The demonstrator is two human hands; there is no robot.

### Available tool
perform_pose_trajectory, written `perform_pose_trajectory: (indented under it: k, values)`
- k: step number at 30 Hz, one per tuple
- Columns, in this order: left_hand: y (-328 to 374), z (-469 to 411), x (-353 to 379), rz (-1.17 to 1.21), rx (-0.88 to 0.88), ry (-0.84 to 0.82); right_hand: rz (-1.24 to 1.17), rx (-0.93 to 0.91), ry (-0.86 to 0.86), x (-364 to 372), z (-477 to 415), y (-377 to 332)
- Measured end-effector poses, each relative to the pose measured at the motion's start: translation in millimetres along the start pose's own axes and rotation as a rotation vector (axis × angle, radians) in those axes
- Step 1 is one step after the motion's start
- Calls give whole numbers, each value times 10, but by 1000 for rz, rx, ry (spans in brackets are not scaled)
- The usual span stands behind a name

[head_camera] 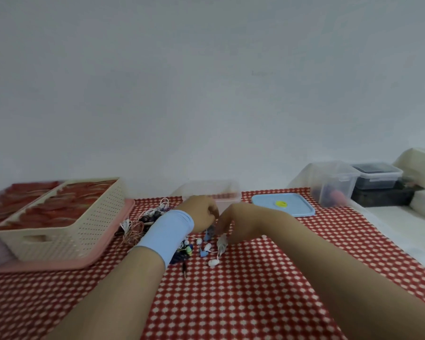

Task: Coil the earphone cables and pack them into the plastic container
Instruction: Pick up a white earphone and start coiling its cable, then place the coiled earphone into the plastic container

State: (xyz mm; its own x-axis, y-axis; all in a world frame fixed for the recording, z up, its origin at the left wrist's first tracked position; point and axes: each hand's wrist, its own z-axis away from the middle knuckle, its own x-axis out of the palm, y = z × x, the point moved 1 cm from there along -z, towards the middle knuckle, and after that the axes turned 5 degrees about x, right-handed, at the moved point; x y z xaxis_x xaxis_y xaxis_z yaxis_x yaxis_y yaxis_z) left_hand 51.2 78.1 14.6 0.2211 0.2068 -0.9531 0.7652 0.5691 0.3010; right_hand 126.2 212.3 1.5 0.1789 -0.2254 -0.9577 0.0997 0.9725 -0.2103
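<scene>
Earphone cables (207, 247), thin tangled heap on checked cloth (231, 303), left hand (200, 212) and right hand (236, 224) curled above, grip unclear

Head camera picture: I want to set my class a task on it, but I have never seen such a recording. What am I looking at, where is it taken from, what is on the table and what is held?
No machine here: a person works with bare hands, and one camera worn on the head looks forward and down, so the arms enter from below. The left hand, with a blue wristband, and the right hand meet over a tangle of earphones on a red checked cloth. The right hand seems to pinch a pale earphone cable; blur hides the left hand's grip. Behind them stands a clear container, a blue lid beside it. At the left a cream basket sits on a pink tray.
</scene>
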Motion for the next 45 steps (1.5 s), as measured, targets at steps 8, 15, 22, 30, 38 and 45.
perform_pose_trajectory:
  k: [8,15,22,30,38,45]
  values:
    - [-208,138,19,129,26,21,-64,-20,57,9,-2,-53]
    - [-175,86,-198,674,19,40,-427,21,176,-378,26,99]
    - [-214,-73,-392,978,-10,122,-532,62,333,-582,-141,147]
    - [-508,-526,-243,410,-138,228,-232,172,475,-497,-584,218]
    - [-746,-641,-95,116,-162,158,33,196,318,-270,-933,163]
    - [-663,-360,-172,263,-1,477,-157,7,392,-321,-637,-75]
